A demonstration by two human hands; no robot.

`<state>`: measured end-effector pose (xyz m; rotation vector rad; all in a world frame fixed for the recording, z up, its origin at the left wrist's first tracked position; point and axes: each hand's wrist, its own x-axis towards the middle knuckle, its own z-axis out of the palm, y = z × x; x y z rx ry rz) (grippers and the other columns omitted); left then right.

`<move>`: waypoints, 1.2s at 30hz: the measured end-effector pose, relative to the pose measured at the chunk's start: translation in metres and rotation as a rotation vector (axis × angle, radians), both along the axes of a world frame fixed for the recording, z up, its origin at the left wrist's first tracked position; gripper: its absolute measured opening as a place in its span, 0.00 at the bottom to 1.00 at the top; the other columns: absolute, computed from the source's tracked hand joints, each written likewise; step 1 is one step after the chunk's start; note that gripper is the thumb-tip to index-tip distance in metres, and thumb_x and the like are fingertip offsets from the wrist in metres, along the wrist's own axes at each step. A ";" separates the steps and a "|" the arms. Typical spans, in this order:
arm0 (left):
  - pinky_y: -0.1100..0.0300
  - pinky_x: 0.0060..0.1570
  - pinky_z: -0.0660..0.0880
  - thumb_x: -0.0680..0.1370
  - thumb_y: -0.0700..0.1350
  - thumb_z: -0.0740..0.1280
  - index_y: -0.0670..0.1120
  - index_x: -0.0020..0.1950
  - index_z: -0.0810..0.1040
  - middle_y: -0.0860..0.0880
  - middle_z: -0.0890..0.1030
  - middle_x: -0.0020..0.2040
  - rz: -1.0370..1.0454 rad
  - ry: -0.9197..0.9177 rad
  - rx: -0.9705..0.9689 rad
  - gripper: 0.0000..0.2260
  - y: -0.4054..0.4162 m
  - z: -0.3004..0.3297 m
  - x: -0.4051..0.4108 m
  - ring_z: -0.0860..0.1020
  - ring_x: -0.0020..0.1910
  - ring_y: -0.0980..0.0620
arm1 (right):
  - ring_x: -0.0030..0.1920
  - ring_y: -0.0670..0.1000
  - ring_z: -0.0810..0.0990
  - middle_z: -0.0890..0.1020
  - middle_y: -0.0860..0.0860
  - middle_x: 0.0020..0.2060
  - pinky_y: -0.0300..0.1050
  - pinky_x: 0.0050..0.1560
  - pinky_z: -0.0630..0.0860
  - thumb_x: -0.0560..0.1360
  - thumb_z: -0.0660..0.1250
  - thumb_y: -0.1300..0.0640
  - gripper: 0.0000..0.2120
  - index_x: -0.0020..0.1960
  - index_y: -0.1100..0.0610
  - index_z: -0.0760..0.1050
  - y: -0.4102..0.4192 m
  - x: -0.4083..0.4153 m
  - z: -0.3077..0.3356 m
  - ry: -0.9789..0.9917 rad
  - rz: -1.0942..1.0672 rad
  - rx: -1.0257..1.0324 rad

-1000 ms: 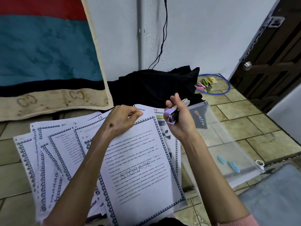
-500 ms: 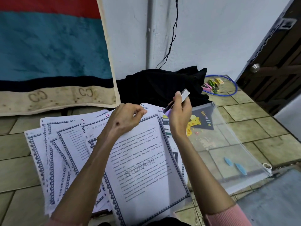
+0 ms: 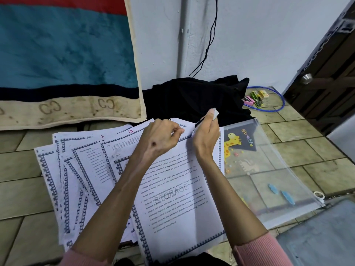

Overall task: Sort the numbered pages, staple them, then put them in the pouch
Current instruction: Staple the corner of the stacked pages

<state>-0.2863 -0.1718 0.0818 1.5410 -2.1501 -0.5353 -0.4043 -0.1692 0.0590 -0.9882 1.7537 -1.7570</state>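
Now lowering the stapler (image 3: 208,117) in the gripping right hand (image 3: 206,135) onto the top page's (image 3: 178,189) upper right corner, long axis tilting up-right; left hand (image 3: 160,140) pinching the corner beside it.

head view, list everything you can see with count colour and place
printed paper pages with blue borders: several, white, fanned on the tiled floor, red handwritten numbers on top corners
top STORAGE sheet: one, white, in front, under both hands
small stapler: one, black and pale, at the sheet's top corner
clear plastic zip pouch with giraffe print: one, transparent, on the floor right of the pages
black cloth heap: one, against the wall
blue hoop: one, far right floor, around small coloured items, count unclear
plush blanket: one, red, teal, navy and beige, left
dark wooden door: one, right
left hand: pinches the sheet's top edge
right hand: grips the stapler
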 end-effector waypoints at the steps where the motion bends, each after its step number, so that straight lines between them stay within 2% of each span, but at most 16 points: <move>1: 0.50 0.50 0.77 0.77 0.50 0.63 0.47 0.50 0.83 0.44 0.85 0.47 -0.003 0.000 0.000 0.11 0.000 0.000 -0.001 0.81 0.51 0.43 | 0.27 0.41 0.67 0.68 0.48 0.28 0.32 0.32 0.67 0.82 0.48 0.47 0.20 0.37 0.57 0.63 -0.001 0.000 0.001 -0.014 -0.006 0.009; 5: 0.50 0.50 0.77 0.77 0.50 0.63 0.48 0.48 0.83 0.43 0.84 0.46 -0.009 0.009 -0.009 0.11 0.002 0.000 -0.001 0.81 0.51 0.42 | 0.32 0.49 0.73 0.73 0.51 0.29 0.40 0.37 0.69 0.81 0.47 0.44 0.23 0.35 0.57 0.64 -0.007 0.001 0.002 -0.041 -0.020 0.030; 9: 0.50 0.49 0.77 0.77 0.50 0.63 0.47 0.48 0.83 0.43 0.85 0.44 -0.026 0.029 0.005 0.10 0.001 -0.001 0.000 0.81 0.50 0.42 | 0.30 0.46 0.69 0.70 0.47 0.28 0.34 0.34 0.67 0.81 0.47 0.45 0.23 0.33 0.55 0.62 -0.009 0.001 0.001 -0.015 -0.009 0.029; 15: 0.50 0.49 0.78 0.77 0.50 0.64 0.46 0.47 0.83 0.44 0.85 0.44 -0.042 0.066 0.011 0.11 0.002 -0.002 0.001 0.82 0.49 0.43 | 0.30 0.47 0.67 0.69 0.50 0.27 0.40 0.34 0.66 0.81 0.49 0.45 0.23 0.31 0.55 0.61 -0.015 0.001 -0.001 0.052 0.001 -0.038; 17: 0.50 0.50 0.78 0.77 0.49 0.64 0.45 0.48 0.83 0.44 0.85 0.45 -0.046 0.073 0.013 0.11 0.002 -0.003 0.002 0.82 0.50 0.44 | 0.30 0.48 0.68 0.68 0.51 0.27 0.42 0.34 0.67 0.81 0.49 0.44 0.23 0.31 0.55 0.60 -0.016 0.001 -0.005 0.079 0.005 -0.002; 20: 0.51 0.51 0.77 0.77 0.48 0.64 0.44 0.48 0.83 0.46 0.85 0.47 -0.039 0.075 0.019 0.11 0.000 -0.004 0.007 0.81 0.52 0.47 | 0.34 0.53 0.73 0.72 0.52 0.30 0.48 0.39 0.72 0.79 0.49 0.39 0.23 0.35 0.54 0.65 -0.021 -0.004 -0.006 -0.074 0.208 0.031; 22: 0.51 0.51 0.77 0.78 0.48 0.64 0.43 0.48 0.83 0.46 0.85 0.46 -0.018 0.081 0.027 0.11 -0.005 -0.004 0.015 0.81 0.51 0.49 | 0.34 0.50 0.75 0.74 0.52 0.33 0.43 0.37 0.74 0.81 0.49 0.43 0.20 0.43 0.56 0.70 -0.024 -0.015 -0.004 -0.222 0.271 -0.013; 23: 0.52 0.51 0.77 0.78 0.48 0.63 0.43 0.48 0.83 0.47 0.85 0.46 -0.011 0.087 0.031 0.11 -0.007 -0.004 0.020 0.81 0.51 0.50 | 0.34 0.49 0.75 0.74 0.52 0.35 0.41 0.36 0.73 0.81 0.50 0.44 0.19 0.47 0.57 0.71 -0.026 -0.022 -0.008 -0.184 0.245 0.001; 24: 0.52 0.51 0.77 0.78 0.48 0.63 0.44 0.48 0.83 0.47 0.85 0.46 -0.005 0.093 0.034 0.11 -0.009 -0.005 0.023 0.81 0.51 0.51 | 0.37 0.50 0.75 0.75 0.52 0.38 0.43 0.39 0.73 0.81 0.51 0.43 0.20 0.50 0.57 0.72 -0.027 -0.031 -0.016 -0.033 0.214 0.057; 26: 0.52 0.51 0.77 0.78 0.48 0.63 0.46 0.49 0.83 0.49 0.85 0.47 0.010 0.097 0.034 0.10 -0.011 -0.004 0.029 0.81 0.51 0.51 | 0.45 0.54 0.76 0.77 0.53 0.43 0.51 0.50 0.71 0.79 0.54 0.41 0.20 0.55 0.55 0.74 -0.026 -0.046 -0.046 0.471 0.223 0.272; 28: 0.52 0.51 0.77 0.78 0.49 0.63 0.47 0.50 0.83 0.49 0.85 0.47 0.017 0.093 0.031 0.10 -0.011 -0.005 0.030 0.81 0.51 0.51 | 0.53 0.58 0.74 0.76 0.56 0.49 0.56 0.58 0.65 0.79 0.56 0.45 0.17 0.60 0.52 0.74 -0.018 -0.049 -0.076 0.861 0.352 0.522; 30: 0.51 0.51 0.77 0.78 0.49 0.63 0.47 0.50 0.82 0.48 0.85 0.47 0.020 0.087 0.037 0.11 -0.012 -0.006 0.029 0.81 0.50 0.49 | 0.62 0.58 0.68 0.72 0.57 0.58 0.55 0.61 0.61 0.79 0.55 0.49 0.18 0.66 0.53 0.70 -0.010 -0.042 -0.092 1.158 0.495 0.688; 32: 0.49 0.50 0.77 0.78 0.50 0.62 0.46 0.47 0.82 0.46 0.84 0.45 0.030 0.065 0.053 0.12 -0.015 -0.009 0.028 0.81 0.48 0.46 | 0.64 0.58 0.64 0.69 0.56 0.62 0.54 0.62 0.58 0.77 0.51 0.47 0.21 0.66 0.53 0.68 -0.005 -0.037 -0.095 1.253 0.515 0.646; 33: 0.49 0.49 0.77 0.78 0.51 0.61 0.45 0.46 0.81 0.44 0.84 0.44 0.037 0.048 0.063 0.13 -0.017 -0.011 0.029 0.80 0.47 0.44 | 0.62 0.58 0.65 0.70 0.55 0.61 0.54 0.61 0.58 0.76 0.48 0.44 0.24 0.66 0.53 0.70 -0.002 -0.037 -0.087 1.148 0.481 0.572; 34: 0.49 0.48 0.77 0.78 0.51 0.61 0.44 0.45 0.80 0.42 0.83 0.43 0.044 0.035 0.069 0.14 -0.019 -0.013 0.029 0.80 0.46 0.42 | 0.60 0.56 0.67 0.73 0.55 0.59 0.54 0.61 0.60 0.77 0.45 0.42 0.26 0.64 0.52 0.72 0.002 -0.040 -0.078 0.899 0.452 0.481; 36: 0.50 0.47 0.75 0.78 0.52 0.60 0.43 0.45 0.79 0.41 0.83 0.44 0.063 0.035 0.086 0.15 -0.024 -0.016 0.031 0.80 0.45 0.41 | 0.54 0.52 0.75 0.79 0.54 0.54 0.49 0.56 0.70 0.79 0.47 0.39 0.26 0.60 0.51 0.77 0.013 -0.052 -0.059 0.241 0.516 0.362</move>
